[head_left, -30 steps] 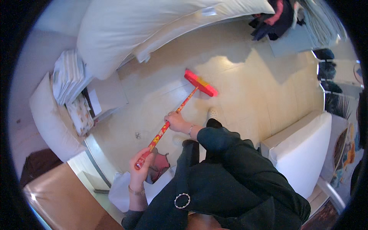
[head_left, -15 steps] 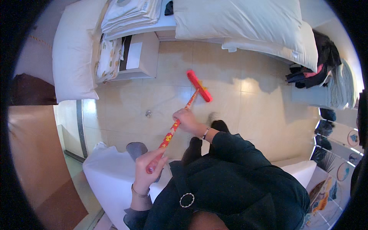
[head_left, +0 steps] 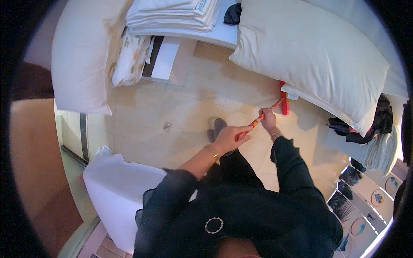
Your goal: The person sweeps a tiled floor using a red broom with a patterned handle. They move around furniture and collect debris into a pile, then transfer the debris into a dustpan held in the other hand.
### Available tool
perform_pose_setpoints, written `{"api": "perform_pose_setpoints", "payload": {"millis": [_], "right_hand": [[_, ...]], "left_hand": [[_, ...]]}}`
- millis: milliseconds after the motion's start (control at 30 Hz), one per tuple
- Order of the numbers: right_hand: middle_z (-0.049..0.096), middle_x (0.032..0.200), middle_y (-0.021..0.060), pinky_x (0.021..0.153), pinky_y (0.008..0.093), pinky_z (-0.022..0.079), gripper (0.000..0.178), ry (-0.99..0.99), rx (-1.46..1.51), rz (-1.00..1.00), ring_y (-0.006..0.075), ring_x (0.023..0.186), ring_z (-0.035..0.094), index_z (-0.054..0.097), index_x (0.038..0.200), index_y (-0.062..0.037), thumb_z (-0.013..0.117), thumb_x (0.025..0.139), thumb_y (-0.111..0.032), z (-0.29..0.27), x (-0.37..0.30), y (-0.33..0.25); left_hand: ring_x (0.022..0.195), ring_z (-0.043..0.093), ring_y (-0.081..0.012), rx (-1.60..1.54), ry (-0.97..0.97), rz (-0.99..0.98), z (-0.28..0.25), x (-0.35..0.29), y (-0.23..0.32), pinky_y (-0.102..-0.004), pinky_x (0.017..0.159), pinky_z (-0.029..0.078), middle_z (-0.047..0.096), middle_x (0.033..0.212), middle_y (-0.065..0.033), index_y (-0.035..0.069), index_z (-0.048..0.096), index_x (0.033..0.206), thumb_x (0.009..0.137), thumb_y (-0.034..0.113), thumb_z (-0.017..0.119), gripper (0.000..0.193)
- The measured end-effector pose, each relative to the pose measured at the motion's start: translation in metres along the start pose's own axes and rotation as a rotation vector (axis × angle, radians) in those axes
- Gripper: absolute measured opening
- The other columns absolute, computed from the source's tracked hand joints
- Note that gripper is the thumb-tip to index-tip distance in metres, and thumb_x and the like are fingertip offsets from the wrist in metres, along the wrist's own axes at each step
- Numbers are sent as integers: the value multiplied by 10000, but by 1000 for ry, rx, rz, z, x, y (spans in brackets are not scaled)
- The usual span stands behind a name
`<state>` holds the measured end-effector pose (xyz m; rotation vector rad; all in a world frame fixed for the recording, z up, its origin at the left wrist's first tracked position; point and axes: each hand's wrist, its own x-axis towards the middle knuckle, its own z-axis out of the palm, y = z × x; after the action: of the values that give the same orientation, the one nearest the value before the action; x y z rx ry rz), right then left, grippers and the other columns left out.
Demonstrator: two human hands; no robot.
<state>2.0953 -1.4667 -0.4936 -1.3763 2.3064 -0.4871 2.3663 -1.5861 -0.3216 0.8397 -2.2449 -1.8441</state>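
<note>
The broom [head_left: 257,121] runs away from me, its long axis slanting from the near left, where its handle ends, to the far right. The red broom head [head_left: 285,108] lies beyond both hands, on the tiled floor [head_left: 195,116], right at the edge of the white bedding [head_left: 300,95]; I can't tell whether the two touch. My right hand [head_left: 269,120] is the nearer one to the head, its fingers wrapped closed around the handle farther up. My left hand [head_left: 232,138] is closed round the near end, the tip poking out beside my thumb. So both hands are on the one handle, left behind and right ahead.

Counting: one broom, two hands, a bracelet on each wrist. One large pillow [head_left: 309,56] is at the far right, above the bedding, and one upright pillow [head_left: 81,60] at the far left. There's one stack of folded linen [head_left: 170,17] at the far side, one dark bundle of clothes [head_left: 380,118] at the right, and one white-covered seat [head_left: 124,189] near left.
</note>
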Motion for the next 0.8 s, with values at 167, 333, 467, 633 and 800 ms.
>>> {"api": "perform_pose_setpoints", "payload": {"millis": [167, 333, 467, 633, 800], "right_hand": [[684, 945, 155, 904, 442, 497, 133, -308, -148, -153, 356, 989, 627, 699, 911, -88, 634, 796, -101, 17, 103, 19], [656, 885, 116, 791, 456, 508, 161, -237, -5, -438, 351, 947, 617, 660, 899, -95, 689, 745, -60, 89, 170, -83], [629, 881, 103, 766, 470, 501, 178, -364, 40, -573, 336, 947, 602, 628, 895, -104, 708, 741, -68, 129, 183, -195], [624, 936, 75, 822, 477, 490, 189, -429, -19, -626, 301, 1050, 576, 623, 906, -115, 723, 748, -90, 148, 186, -267], [651, 963, 82, 828, 505, 516, 141, -567, -93, -706, 320, 1066, 586, 668, 913, -115, 712, 779, -113, 175, 185, -275]], "left_hand": [[727, 639, -168, -291, 169, -83, -30, 72, -33, -290, 717, 505, 716, 875, -114, 97, 688, 1224, 892, 247, 756, 371], [797, 609, -85, -375, 311, -152, -115, 17, -55, -247, 730, 506, 706, 930, -43, 40, 675, 1230, 920, 133, 724, 327], [766, 628, -90, -429, 572, -325, -150, -56, -43, -242, 695, 519, 706, 914, -63, 9, 663, 1237, 923, 72, 705, 323], [745, 603, -56, -127, 696, -196, -136, -100, -39, -207, 644, 508, 696, 1006, -37, -10, 633, 1279, 952, 68, 677, 339], [698, 565, -49, -508, 786, -355, -116, -120, -65, -198, 634, 490, 673, 962, -28, -9, 595, 1325, 978, 65, 642, 359]]}}
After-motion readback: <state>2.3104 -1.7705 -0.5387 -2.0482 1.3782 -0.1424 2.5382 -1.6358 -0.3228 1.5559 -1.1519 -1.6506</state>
